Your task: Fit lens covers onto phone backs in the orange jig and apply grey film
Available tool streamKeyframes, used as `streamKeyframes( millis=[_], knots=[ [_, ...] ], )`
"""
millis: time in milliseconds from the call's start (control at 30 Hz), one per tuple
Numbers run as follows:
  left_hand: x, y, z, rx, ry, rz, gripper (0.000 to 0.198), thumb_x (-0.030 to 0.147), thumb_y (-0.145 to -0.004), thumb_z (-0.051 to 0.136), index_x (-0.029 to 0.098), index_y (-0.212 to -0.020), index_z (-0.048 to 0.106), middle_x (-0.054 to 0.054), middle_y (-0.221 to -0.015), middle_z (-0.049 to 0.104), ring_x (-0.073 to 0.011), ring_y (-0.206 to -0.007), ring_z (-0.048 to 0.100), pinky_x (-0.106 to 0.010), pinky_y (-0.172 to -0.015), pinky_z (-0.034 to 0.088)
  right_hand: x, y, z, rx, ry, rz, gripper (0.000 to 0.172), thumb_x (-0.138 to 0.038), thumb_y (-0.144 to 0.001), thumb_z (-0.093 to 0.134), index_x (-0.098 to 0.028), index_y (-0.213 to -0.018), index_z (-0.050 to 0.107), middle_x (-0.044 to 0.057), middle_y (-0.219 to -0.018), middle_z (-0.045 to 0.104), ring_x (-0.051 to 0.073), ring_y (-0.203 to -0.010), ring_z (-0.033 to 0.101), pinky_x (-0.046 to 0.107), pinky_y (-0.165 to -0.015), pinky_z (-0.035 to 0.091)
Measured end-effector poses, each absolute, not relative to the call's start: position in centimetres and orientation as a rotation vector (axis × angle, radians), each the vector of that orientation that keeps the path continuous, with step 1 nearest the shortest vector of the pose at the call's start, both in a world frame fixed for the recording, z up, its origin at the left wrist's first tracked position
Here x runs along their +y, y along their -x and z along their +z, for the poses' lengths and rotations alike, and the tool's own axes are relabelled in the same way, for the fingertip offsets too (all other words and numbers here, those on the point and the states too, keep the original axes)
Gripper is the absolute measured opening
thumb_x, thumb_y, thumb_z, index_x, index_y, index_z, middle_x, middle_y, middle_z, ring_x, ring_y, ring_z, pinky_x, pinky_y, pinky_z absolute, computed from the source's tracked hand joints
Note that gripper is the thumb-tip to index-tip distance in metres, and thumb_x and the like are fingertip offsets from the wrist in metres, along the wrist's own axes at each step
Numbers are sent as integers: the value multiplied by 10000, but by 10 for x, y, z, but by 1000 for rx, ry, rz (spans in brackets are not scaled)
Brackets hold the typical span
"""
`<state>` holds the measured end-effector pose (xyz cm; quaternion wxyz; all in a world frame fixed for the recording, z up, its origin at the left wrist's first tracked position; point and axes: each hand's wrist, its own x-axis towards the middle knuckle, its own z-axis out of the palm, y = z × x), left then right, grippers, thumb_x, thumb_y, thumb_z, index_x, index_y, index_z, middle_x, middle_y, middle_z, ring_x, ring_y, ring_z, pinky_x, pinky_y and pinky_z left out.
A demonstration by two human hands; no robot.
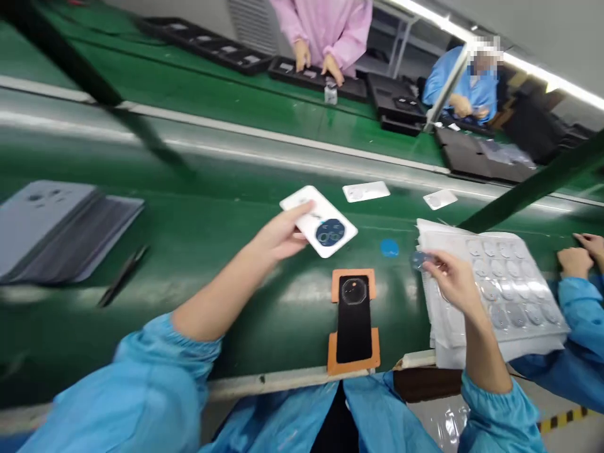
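Phone, black and back side up, is seated in an orange holder on the green bench, its long axis run nearly straight out from the body. It is flanked by both hands. By the left hand, a white phone-shaped panel is clamped, thumb above and fingers beneath, its long axis slanted down to the right; a dark blue round piece is borne on its lower end, turned toward the gap between the hands. By the right hand, a small round film is pinched at its edge, fingertips together — to the right of the panel and slightly nearer the body. The film is thus far closer to the right hand, the panel's round piece to the left. Between them a bright blue disc is left flat on the bench. Rows of round films are carried on a stack of sheets beneath the right hand. No brand or lettering can be read — the panel's marks are too small.
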<state>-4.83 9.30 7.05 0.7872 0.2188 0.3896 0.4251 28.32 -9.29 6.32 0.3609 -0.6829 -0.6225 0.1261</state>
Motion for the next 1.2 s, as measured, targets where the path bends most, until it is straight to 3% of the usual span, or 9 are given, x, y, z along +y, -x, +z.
streamKeyframes(
  millis=[133, 267, 400, 533, 733, 833, 967, 1067, 1200],
  knots=[
    [82, 35, 61, 700, -473, 900, 131, 98, -791, 783, 99, -876, 684, -46, -773, 714, -66, -536, 596, -115, -342, 357, -108, -187, 25, -1822, 1486, 423, 263, -248, -993, 557, -307, -1156, 754, 49, -1095, 769, 208, -999, 716, 372, -905, 587],
    [86, 37, 64, 666, -563, 970, 267, 27, -686, 811, 114, -923, 726, -77, -1020, 748, -145, -808, 699, -180, -589, 574, -115, -161, -11, -1950, 1385, 506, 305, -195, -1004, 546, -327, -1207, 731, 39, -1246, 734, 235, -1249, 652, 446, -1101, 530],
    [86, 38, 63, 638, -551, 950, 266, 52, -706, 788, 114, -960, 735, -99, -1080, 738, -178, -903, 699, -228, -685, 595, -118, -168, -18, -2068, 1425, 514, 374, -161, -993, 552, -339, -1297, 674, 46, -1365, 671, 264, -1340, 585, 528, -1159, 468],
    [81, 33, 58, 629, -586, 925, 330, 60, -662, 816, 126, -972, 723, -86, -1041, 737, -171, -866, 693, -229, -652, 561, -114, -165, -1, -2103, 1444, 483, 356, -177, -965, 601, -335, -1271, 689, 68, -1316, 699, 283, -1263, 639, 557, -1112, 490],
    [63, 22, 54, 711, -778, 1012, 372, 155, -552, 917, 105, -849, 699, -51, -847, 718, -103, -647, 603, -171, -445, 361, -85, -161, 43, -1732, 1358, 140, 244, -171, -910, 662, -290, -1104, 751, 65, -1082, 765, 258, -1010, 723, 479, -928, 594],
    [53, 18, 54, 734, -813, 1032, 423, 158, -517, 931, 104, -868, 702, -58, -849, 736, -148, -700, 656, -214, -535, 479, -67, -157, 50, -1485, 1390, 37, 268, -219, -896, 694, -264, -1159, 709, 78, -1135, 732, 253, -1066, 694, 442, -916, 588],
    [42, 13, 51, 711, -880, 990, 445, 186, -552, 918, 116, -947, 726, -105, -1000, 770, -255, -907, 728, -355, -772, 601, -53, -150, 41, -1287, 1447, 479, 339, -336, -924, 678, -214, -1239, 650, 81, -1076, 745, 206, -907, 722, 351, -777, 607],
    [37, 12, 50, 747, -1023, 943, 371, 241, -621, 885, 124, -946, 751, -114, -1019, 778, -279, -930, 740, -361, -778, 608, -52, -147, 32, -1170, 1407, 692, 263, -371, -932, 667, -197, -1128, 682, 34, -887, 753, 170, -745, 708, 302, -677, 599],
    [33, 11, 51, 831, -1127, 971, 305, 266, -631, 867, 126, -880, 761, -104, -963, 784, -285, -895, 750, -343, -743, 610, -53, -147, 25, -1158, 1384, 720, 244, -365, -938, 658, -203, -1119, 680, 25, -890, 744, 173, -764, 705, 323, -716, 607]
  ],
)
